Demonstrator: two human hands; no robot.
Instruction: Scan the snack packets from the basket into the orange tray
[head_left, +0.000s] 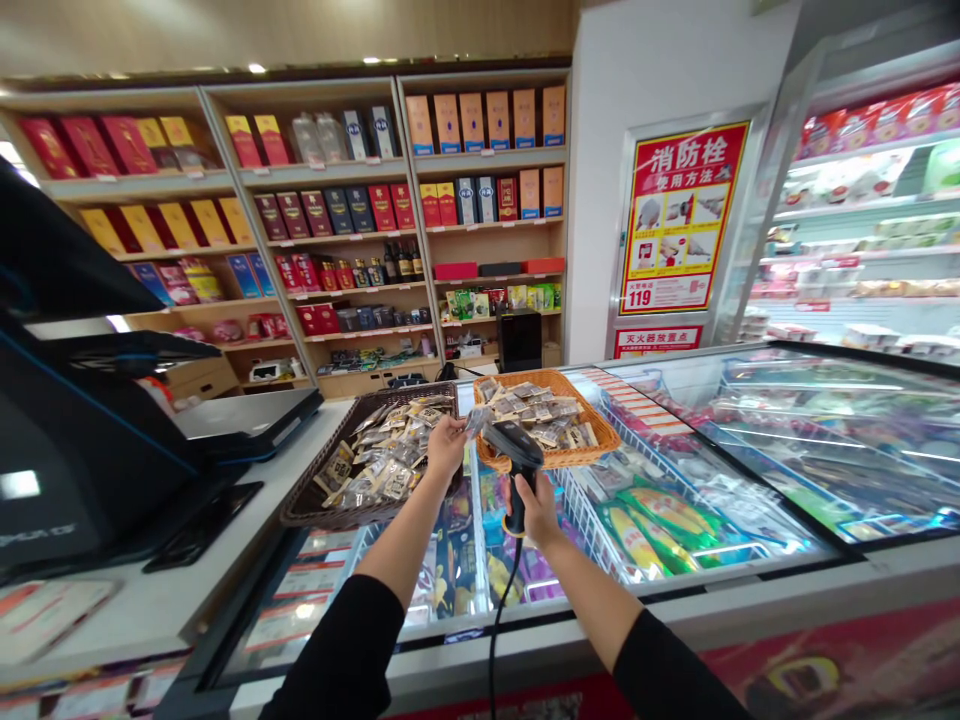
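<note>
My right hand (535,505) is wrapped round the handle of a black barcode scanner (517,445), whose cable hangs down in front of the freezer. Between the fingers of my left hand (446,445) is a small clear packet (478,420), just ahead of the scanner's head. A dark brown wicker basket (315,512) full of similar small packets lies left of and below my left hand. Behind the scanner, an orange wicker basket (606,440) holds more packets. Both baskets rest on the freezer's glass top.
A chest freezer (750,590) with bagged frozen goods under glass spans the front. At left stand a checkout terminal (90,440) and a weighing scale (259,420) on a white counter (150,600). Shelves (322,170) of boxed bottles line the back; a refrigerated display (870,230) is at right.
</note>
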